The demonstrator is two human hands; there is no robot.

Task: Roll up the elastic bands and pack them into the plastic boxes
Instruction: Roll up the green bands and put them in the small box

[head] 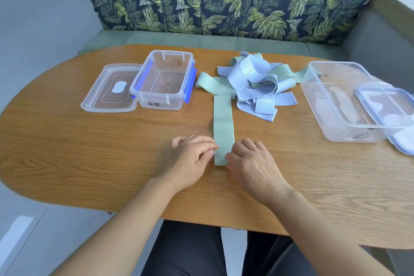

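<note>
Lightly, my left hand and right hand pinch the near end of the flat green band on the woodgrain worktop.

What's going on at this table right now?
A person is packing elastic bands. The left hand and right hand pinch the near end of a green band laid flat on the table, not yet rolled. The other bands lie in a tangled pile behind it. The small box and large box both stand open and empty.
</note>
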